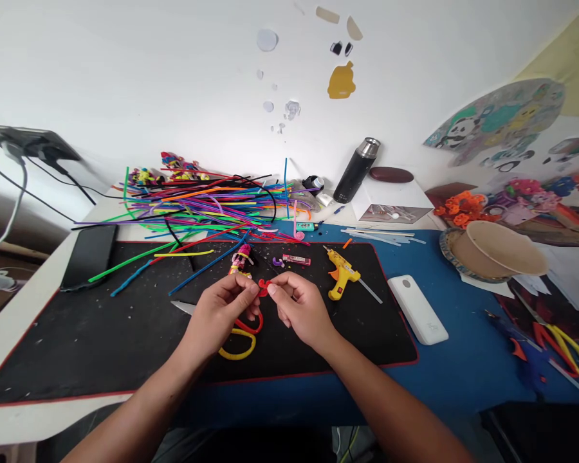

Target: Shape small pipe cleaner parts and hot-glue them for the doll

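Between the fingertips of both hands is a small, bent piece of red pipe cleaner (264, 287). My left hand (224, 308) pinches its left side, and my right hand (302, 308) pinches the right side. Under my left hand lie scissors (237, 345) with red and yellow handles, partly covered by that hand. Just beyond my hands is a small pipe-cleaner figure (241, 257) in pink, yellow and white. A curled purple piece (278, 262) and a small pink packet (296, 259) lie past my right hand.
A pile of colourful pipe cleaners (207, 202) spreads behind the black mat (101, 328). A yellow glue gun (341, 273) and a white power bank (418, 310) are to the right. A phone (89, 257) lies left; a black flask (357, 170) leans at the back.
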A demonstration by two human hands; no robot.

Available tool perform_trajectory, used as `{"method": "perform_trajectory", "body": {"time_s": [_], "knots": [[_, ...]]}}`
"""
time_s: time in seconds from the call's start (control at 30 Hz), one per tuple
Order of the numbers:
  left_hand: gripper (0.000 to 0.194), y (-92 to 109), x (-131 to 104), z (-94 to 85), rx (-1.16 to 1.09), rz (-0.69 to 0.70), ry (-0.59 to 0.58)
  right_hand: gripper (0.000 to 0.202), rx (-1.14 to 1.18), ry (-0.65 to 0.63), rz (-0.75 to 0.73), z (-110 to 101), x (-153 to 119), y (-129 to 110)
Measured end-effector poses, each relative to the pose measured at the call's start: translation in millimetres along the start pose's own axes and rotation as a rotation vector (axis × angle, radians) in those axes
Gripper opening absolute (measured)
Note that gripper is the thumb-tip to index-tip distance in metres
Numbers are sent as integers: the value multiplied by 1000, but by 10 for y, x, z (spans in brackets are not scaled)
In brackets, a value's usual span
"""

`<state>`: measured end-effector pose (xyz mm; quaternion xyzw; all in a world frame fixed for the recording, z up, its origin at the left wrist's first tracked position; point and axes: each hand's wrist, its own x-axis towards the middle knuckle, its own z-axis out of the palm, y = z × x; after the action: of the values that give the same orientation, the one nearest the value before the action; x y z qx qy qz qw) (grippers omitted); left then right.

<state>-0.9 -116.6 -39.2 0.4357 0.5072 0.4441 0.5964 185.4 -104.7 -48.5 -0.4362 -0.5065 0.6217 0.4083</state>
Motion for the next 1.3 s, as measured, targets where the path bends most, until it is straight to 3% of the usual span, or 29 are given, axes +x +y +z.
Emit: {"method": "perform_trajectory", "body": {"time_s": [0.4, 0.63, 0.87, 1.3], "knots": [[50, -10, -10, 61, 76, 10, 25, 38, -6, 29, 0, -66, -37, 14], [50, -44, -79, 96, 157, 16, 43, 35, -39, -10, 30, -131, -128, 162], [54, -111, -82, 162, 155, -27, 7, 36, -15, -18, 65, -127, -162, 242], [48, -152, -108, 95, -10, -79, -96, 34, 35, 24, 70, -121, -124, 227]]}}
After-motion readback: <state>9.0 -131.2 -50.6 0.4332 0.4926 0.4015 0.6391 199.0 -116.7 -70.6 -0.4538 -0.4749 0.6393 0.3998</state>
